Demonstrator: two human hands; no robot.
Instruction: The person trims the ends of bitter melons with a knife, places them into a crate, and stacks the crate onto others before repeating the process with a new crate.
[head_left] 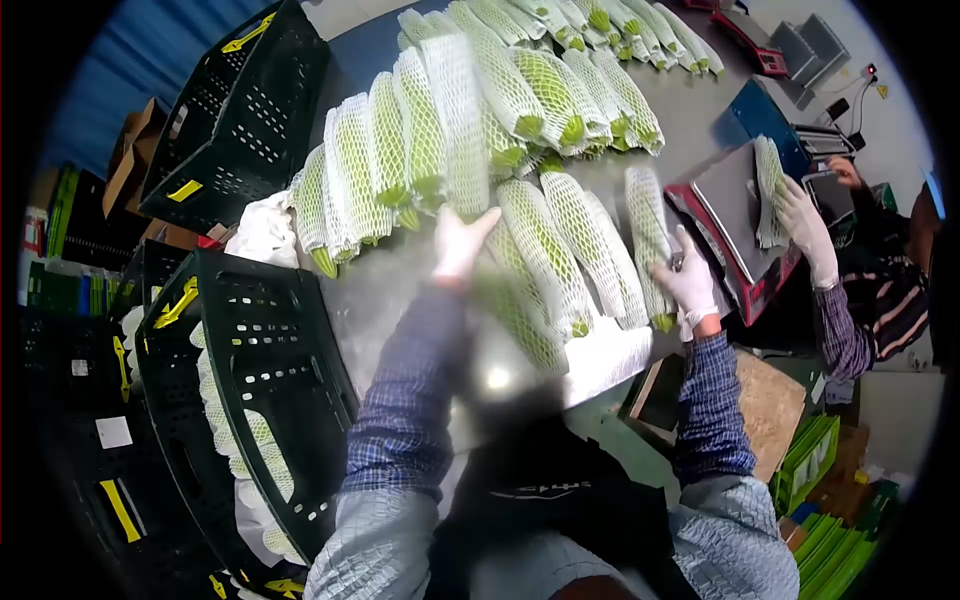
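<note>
left hand (464, 242) holds netted vegetable (464, 125) ahead; half-open right hand (690, 280) touches another (648, 225) alongside

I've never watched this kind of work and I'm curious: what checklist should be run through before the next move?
1. Left hand gripping the blurred netted vegetable: cannot tell; its fingertips are unclear.
2. Right hand touching the upright netted vegetable beside it: ok.
3. Two hands well apart: ok, with netted vegetables between them.
4. Scale free: not ok; a co-worker's hand is at another netted vegetable there.
5. Netting on the vegetables near the hands: ok.
6. Room left in the near crate: cannot tell; its wall hides much inside.
</note>
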